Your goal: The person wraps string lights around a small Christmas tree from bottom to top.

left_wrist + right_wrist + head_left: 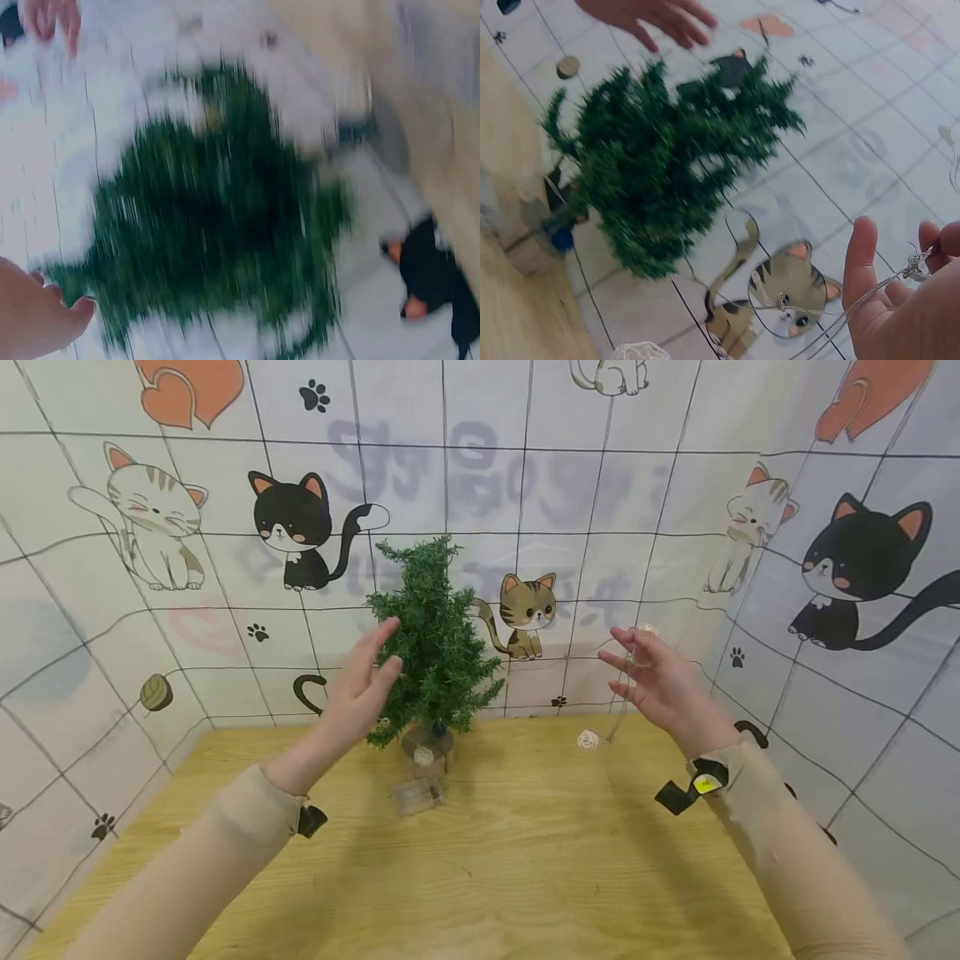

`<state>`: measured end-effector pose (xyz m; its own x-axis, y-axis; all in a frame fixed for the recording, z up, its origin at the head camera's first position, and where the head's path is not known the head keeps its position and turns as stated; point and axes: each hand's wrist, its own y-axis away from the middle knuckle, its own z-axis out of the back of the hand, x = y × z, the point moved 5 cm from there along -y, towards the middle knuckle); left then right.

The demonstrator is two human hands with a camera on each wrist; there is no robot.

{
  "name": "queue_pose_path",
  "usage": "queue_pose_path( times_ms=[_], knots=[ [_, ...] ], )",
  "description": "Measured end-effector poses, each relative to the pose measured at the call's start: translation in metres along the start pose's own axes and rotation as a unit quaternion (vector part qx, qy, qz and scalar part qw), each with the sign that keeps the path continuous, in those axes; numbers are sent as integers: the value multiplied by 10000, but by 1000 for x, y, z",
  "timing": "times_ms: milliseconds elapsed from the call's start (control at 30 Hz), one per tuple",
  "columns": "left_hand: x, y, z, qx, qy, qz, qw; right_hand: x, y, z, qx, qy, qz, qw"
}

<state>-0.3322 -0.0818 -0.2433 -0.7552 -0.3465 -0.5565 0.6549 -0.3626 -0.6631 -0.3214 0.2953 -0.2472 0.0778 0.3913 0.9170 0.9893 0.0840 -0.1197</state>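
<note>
A small artificial Christmas tree (431,635) stands upright on a round base (411,745) near the back of the table. My left hand (352,693) is beside its left side, fingers extended and holding nothing; in the left wrist view a thumb shows near the blurred branches. Apart from the tree on the right, my right hand (660,681) is raised and holds a thin pale wire string (885,283) among its partly curled fingers. A white woven ball (588,739) hangs low by that string. Another woven ball (423,756) is in front of the tree's base.
A small clear plastic box (418,795) lies on the wooden table (510,868) just before the tree base. Cloth walls (480,485) printed with cats and a grid enclose the table at the back and sides. Black straps (693,785) hang at both wrists.
</note>
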Motion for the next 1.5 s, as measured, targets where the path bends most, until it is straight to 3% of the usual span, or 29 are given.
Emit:
queue_pose_path(
  times_ms=[67,167,333,467,567,667,867,1000,1167,1367,1500],
  knots=[
    [-9,10,-18,504,96,88,9986,-5,7,-12,293,33,20,9996],
    [-20,24,-45,1194,306,541,9909,-14,16,-30,716,35,46,9974],
    [-30,49,-88,2044,975,1363,9644,-30,31,-60,1301,116,-14,9914],
    [-37,67,-114,2579,1770,1636,9356,-45,42,-79,1568,295,-156,9871],
    [-43,75,-126,2832,2455,1821,9090,-58,50,-93,1760,417,-296,9831],
    [-48,82,-132,2944,2878,1977,8896,-70,56,-104,2001,492,-427,9776],
    [-51,92,-128,2939,3327,2147,8700,-83,62,-115,2289,462,-649,9702],
    [-51,101,-120,2879,3461,2231,8646,-89,62,-114,2258,636,-698,9696],
    [-52,109,-109,2885,3384,2246,8670,-102,65,-113,2332,625,-949,9658],
    [-57,115,-95,2735,3437,2011,8756,-125,69,-115,2533,650,-1419,9547],
    [-64,117,-82,2690,3441,1729,8828,-137,71,-115,2806,938,-1764,9388]
  ],
)
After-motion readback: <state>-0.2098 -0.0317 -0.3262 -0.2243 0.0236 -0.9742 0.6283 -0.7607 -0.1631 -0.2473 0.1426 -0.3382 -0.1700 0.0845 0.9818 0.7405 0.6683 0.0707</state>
